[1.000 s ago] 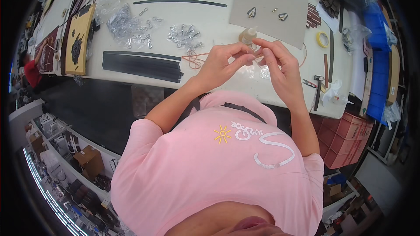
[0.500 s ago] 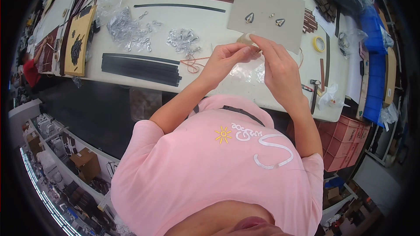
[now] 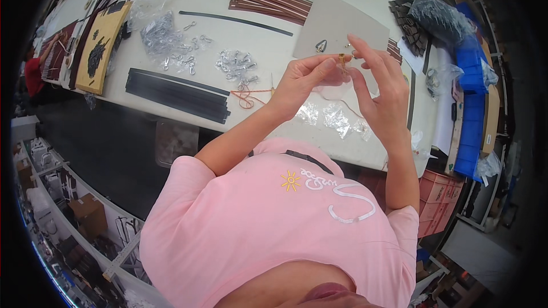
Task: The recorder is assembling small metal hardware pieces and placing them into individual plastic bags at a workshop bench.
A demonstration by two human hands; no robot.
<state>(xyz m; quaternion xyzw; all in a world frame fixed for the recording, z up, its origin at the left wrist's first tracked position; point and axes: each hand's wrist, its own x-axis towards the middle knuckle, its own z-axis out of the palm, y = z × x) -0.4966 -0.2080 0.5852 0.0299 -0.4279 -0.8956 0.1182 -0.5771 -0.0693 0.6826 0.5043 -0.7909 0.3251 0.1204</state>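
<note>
The left hand (image 3: pixel 302 80) and the right hand (image 3: pixel 379 94) are raised together above the white worktable (image 3: pixel 268 40), fingertips facing each other. Between them sits a small gold-coloured metal fitting (image 3: pixel 342 59); the left thumb and forefinger are pinched closed on it, and the right fingertips close in from the other side, with the right forefinger extended upward. Whether the right fingers actually press the fitting cannot be told. A thin reddish-brown cord (image 3: pixel 246 96) lies on the table just below and to the left of the grip, coiled in a loose loop. Directly beneath the grip, toward the near table edge, lie several small clear plastic bags (image 3: pixel 334 117). Just beyond the grip lies a grey card sheet (image 3: pixel 337 23) carrying a small metal triangular ring (image 3: pixel 321 46) close to the fingertips. Left of the grip, a cluster of silver clasps (image 3: pixel 234 60) is spread on the table, with a bundle of black straps (image 3: pixel 177 94) further left toward the near edge. Beyond the grey card sheet lies a stack of brown leather strips (image 3: pixel 268 0). Far right of the grip, blue bins (image 3: pixel 471 80) stand at the table end. Far left, a yellow board (image 3: pixel 103 45) lies on the table.
</note>
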